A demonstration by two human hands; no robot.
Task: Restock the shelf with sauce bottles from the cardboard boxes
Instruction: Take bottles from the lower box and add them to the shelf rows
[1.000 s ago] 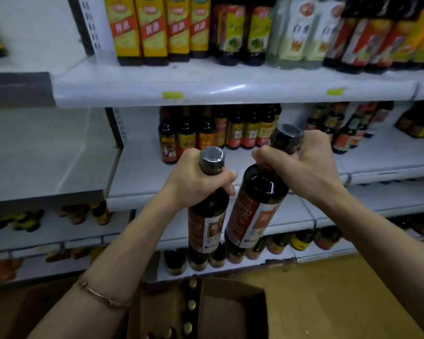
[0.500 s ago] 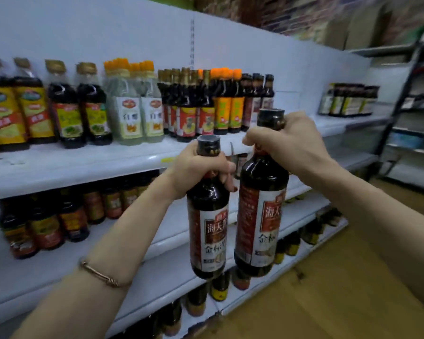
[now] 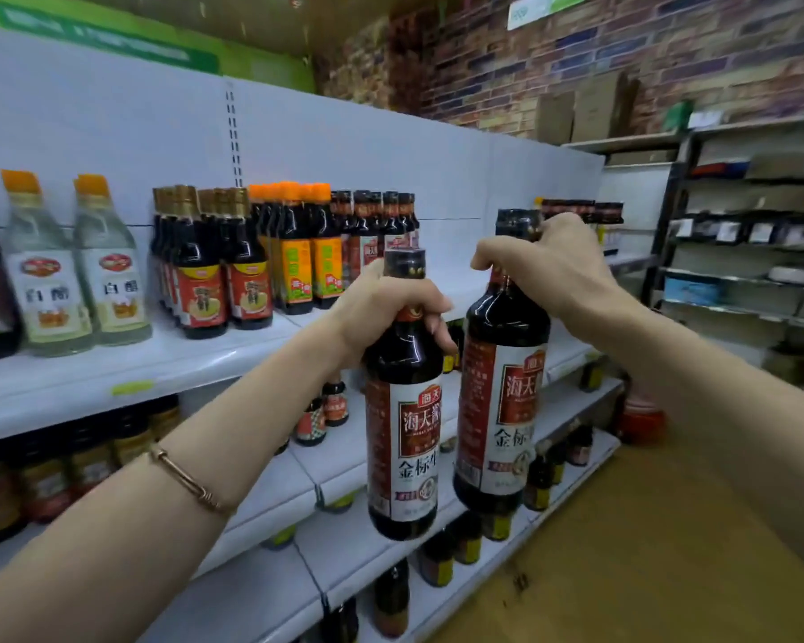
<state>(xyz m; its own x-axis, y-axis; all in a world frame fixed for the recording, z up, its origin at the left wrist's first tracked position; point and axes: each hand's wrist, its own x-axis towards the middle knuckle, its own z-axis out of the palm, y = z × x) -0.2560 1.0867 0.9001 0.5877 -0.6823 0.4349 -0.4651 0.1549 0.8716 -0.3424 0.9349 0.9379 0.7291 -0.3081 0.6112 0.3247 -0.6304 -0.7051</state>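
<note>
My left hand (image 3: 384,308) grips the neck of a dark sauce bottle (image 3: 405,438) with a red and white label. My right hand (image 3: 544,266) grips the neck of a second, matching sauce bottle (image 3: 502,410) just to its right. Both bottles hang upright in the air in front of the white shelf (image 3: 112,368), level with its top tier. On that tier stand rows of sauce bottles (image 3: 298,252) and pale vinegar bottles (image 3: 80,276). The cardboard box is out of view.
Lower shelf tiers (image 3: 358,466) hold smaller dark bottles and jars. A bare stretch of the top tier lies behind my right hand. A dark metal rack (image 3: 739,252) stands at the right under a brick wall, with cardboard boxes (image 3: 586,109) on top. The wooden floor (image 3: 646,573) is at the bottom right.
My view has swung up and to the right, away from the box on the floor. Both hands have lifted the two bottles up to the top tier's height.
</note>
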